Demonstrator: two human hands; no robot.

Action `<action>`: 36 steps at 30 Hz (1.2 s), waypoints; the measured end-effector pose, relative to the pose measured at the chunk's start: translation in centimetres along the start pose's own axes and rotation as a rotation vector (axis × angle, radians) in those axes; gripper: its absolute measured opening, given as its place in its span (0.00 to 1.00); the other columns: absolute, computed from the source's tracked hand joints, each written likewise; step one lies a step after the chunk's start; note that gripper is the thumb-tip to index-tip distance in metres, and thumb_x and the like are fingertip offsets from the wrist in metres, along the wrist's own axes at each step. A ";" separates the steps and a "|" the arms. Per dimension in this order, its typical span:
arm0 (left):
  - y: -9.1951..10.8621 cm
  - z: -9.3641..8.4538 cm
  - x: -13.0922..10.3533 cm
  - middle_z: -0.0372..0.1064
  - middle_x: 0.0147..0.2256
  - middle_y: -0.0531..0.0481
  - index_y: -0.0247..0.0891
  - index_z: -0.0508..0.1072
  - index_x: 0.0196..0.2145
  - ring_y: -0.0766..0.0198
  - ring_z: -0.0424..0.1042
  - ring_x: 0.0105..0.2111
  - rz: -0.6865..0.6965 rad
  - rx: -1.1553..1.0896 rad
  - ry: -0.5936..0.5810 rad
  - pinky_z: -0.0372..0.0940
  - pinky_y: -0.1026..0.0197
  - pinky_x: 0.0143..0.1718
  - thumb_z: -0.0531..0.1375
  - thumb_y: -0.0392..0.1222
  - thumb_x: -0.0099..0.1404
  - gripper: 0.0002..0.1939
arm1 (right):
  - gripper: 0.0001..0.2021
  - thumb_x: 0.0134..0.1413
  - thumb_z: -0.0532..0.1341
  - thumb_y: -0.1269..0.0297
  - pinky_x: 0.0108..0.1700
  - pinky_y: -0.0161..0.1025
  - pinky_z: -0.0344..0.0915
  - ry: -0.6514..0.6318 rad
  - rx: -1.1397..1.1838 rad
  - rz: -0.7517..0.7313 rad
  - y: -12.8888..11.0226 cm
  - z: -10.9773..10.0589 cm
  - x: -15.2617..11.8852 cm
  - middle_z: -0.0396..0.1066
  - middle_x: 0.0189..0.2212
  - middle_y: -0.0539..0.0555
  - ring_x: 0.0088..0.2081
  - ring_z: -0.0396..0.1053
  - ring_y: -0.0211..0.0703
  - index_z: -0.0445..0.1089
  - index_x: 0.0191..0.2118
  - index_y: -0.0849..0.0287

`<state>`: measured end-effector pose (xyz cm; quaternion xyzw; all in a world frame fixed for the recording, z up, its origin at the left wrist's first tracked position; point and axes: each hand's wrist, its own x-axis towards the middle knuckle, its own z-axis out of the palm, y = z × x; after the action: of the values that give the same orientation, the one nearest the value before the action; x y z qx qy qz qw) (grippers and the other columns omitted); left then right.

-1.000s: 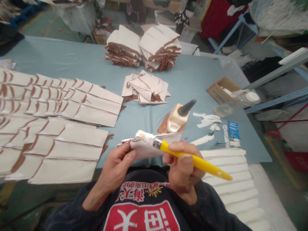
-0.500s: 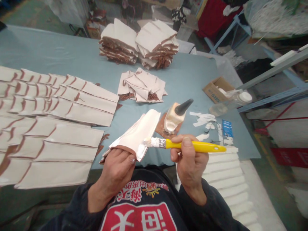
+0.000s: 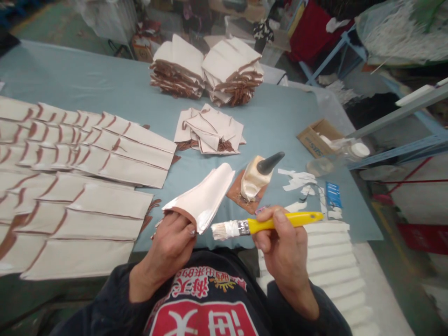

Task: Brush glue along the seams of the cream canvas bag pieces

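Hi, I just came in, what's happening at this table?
Someone's left hand holds a pale, brown-edged fabric piece. Their right hand holds a yellow-handled brush, its white-coated bristles just clear of the fabric. Similar pieces lie overlapped at the left, and two piles stand at the far side.

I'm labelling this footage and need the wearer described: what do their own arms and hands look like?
Both arms wear long, dark sleeves, plain as far as shows, ending short of the wrists. The left hand and right hand are bare, without gloves. One left finger has a small shiny spot, too blurred to identify.
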<state>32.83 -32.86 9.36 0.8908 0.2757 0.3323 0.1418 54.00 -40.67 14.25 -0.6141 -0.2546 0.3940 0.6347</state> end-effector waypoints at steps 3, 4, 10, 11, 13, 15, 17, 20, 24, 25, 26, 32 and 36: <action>-1.5 0.3 0.1 0.76 0.39 0.40 0.37 0.76 0.39 0.52 0.72 0.40 -0.052 -0.070 -0.019 0.67 0.53 0.41 0.54 0.26 0.69 0.13 | 0.20 0.64 0.63 0.44 0.17 0.32 0.51 0.089 0.008 -0.013 0.3 -0.7 1.1 0.56 0.11 0.41 0.13 0.54 0.33 0.72 0.31 0.57; -2.1 0.4 0.3 0.76 0.41 0.39 0.37 0.76 0.38 0.50 0.72 0.42 -0.052 -0.068 -0.027 0.67 0.51 0.42 0.54 0.26 0.69 0.13 | 0.20 0.63 0.63 0.44 0.18 0.32 0.51 0.120 0.013 -0.014 0.4 -0.9 1.4 0.56 0.11 0.41 0.13 0.55 0.33 0.72 0.31 0.57; -4.9 2.3 1.4 0.73 0.37 0.42 0.42 0.75 0.29 0.48 0.69 0.42 -0.102 -0.113 -0.156 0.63 0.46 0.47 0.58 0.32 0.69 0.12 | 0.20 0.58 0.66 0.44 0.20 0.32 0.54 0.259 0.074 -0.001 0.7 -1.5 2.3 0.55 0.11 0.40 0.13 0.55 0.33 0.72 0.31 0.57; -5.3 3.2 1.3 0.73 0.36 0.42 0.42 0.76 0.28 0.48 0.69 0.42 -0.123 -0.138 -0.171 0.63 0.46 0.47 0.58 0.33 0.69 0.12 | 0.20 0.58 0.66 0.44 0.20 0.32 0.54 0.267 0.076 0.002 0.8 -1.5 2.4 0.55 0.11 0.40 0.13 0.55 0.33 0.72 0.31 0.57; -6.2 5.5 0.4 0.74 0.37 0.41 0.43 0.77 0.29 0.47 0.70 0.42 -0.181 -0.202 -0.187 0.64 0.46 0.48 0.58 0.35 0.68 0.11 | 0.20 0.57 0.67 0.43 0.20 0.32 0.54 0.275 0.078 0.006 0.9 -1.6 2.5 0.56 0.11 0.40 0.14 0.55 0.33 0.72 0.31 0.57; -7.1 8.1 -1.4 0.74 0.38 0.41 0.43 0.76 0.30 0.48 0.71 0.42 -0.272 -0.294 -0.205 0.66 0.48 0.46 0.57 0.37 0.68 0.11 | 0.20 0.57 0.67 0.43 0.20 0.32 0.54 0.278 0.080 0.012 1.2 -1.8 2.6 0.56 0.11 0.40 0.14 0.55 0.33 0.72 0.31 0.57; -7.8 10.6 -3.8 0.73 0.32 0.45 0.43 0.74 0.28 0.53 0.72 0.36 -0.397 -0.387 -0.214 0.68 0.52 0.41 0.57 0.39 0.71 0.12 | 0.20 0.58 0.66 0.43 0.20 0.32 0.54 0.269 0.072 0.031 1.6 -2.0 2.7 0.55 0.12 0.40 0.14 0.55 0.33 0.72 0.31 0.57; -8.1 13.0 -7.2 0.72 0.32 0.51 0.41 0.73 0.31 0.60 0.71 0.33 -0.605 -0.494 -0.211 0.69 0.55 0.41 0.60 0.48 0.74 0.14 | 0.20 0.60 0.65 0.43 0.21 0.33 0.53 0.249 0.034 0.073 2.7 -2.2 2.9 0.56 0.13 0.40 0.15 0.55 0.34 0.72 0.32 0.57; -7.7 13.9 -9.8 0.76 0.41 0.48 0.37 0.76 0.40 0.58 0.75 0.42 -0.835 -0.623 -0.199 0.72 0.49 0.48 0.64 0.50 0.73 0.13 | 0.23 0.59 0.64 0.40 0.21 0.33 0.53 0.231 0.024 0.156 5.4 -1.8 3.2 0.56 0.13 0.40 0.16 0.54 0.33 0.73 0.33 0.58; -7.5 14.0 -10.2 0.76 0.43 0.47 0.36 0.77 0.41 0.56 0.76 0.45 -0.897 -0.654 -0.183 0.72 0.47 0.50 0.65 0.49 0.72 0.12 | 0.23 0.59 0.64 0.39 0.21 0.33 0.52 0.219 0.031 0.187 6.3 -1.6 3.2 0.55 0.13 0.40 0.16 0.53 0.33 0.73 0.33 0.58; -7.4 14.1 -10.6 0.77 0.47 0.46 0.36 0.77 0.43 0.54 0.76 0.48 -0.966 -0.684 -0.161 0.72 0.45 0.52 0.65 0.49 0.72 0.12 | 0.23 0.59 0.64 0.39 0.21 0.33 0.51 0.201 0.034 0.213 7.3 -1.4 3.3 0.55 0.13 0.40 0.16 0.53 0.33 0.73 0.34 0.58; -7.6 14.0 -11.9 0.75 0.53 0.43 0.36 0.76 0.53 0.53 0.77 0.49 -1.424 -0.904 0.047 0.75 0.45 0.51 0.64 0.48 0.74 0.15 | 0.27 0.59 0.60 0.34 0.22 0.35 0.52 0.082 -0.019 0.275 13.9 0.3 4.0 0.58 0.15 0.42 0.18 0.55 0.35 0.73 0.36 0.58; -9.2 13.7 -11.2 0.76 0.53 0.43 0.36 0.75 0.55 0.54 0.78 0.48 -1.591 -1.095 0.192 0.76 0.47 0.48 0.63 0.48 0.74 0.17 | 0.28 0.58 0.60 0.34 0.23 0.36 0.53 0.054 -0.037 0.316 17.1 1.9 4.3 0.61 0.16 0.43 0.19 0.55 0.35 0.73 0.37 0.59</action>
<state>31.32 -32.99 -10.55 0.2238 0.6151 0.2931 0.6969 51.64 -37.17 -2.94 -0.6684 -0.1450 0.4674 0.5601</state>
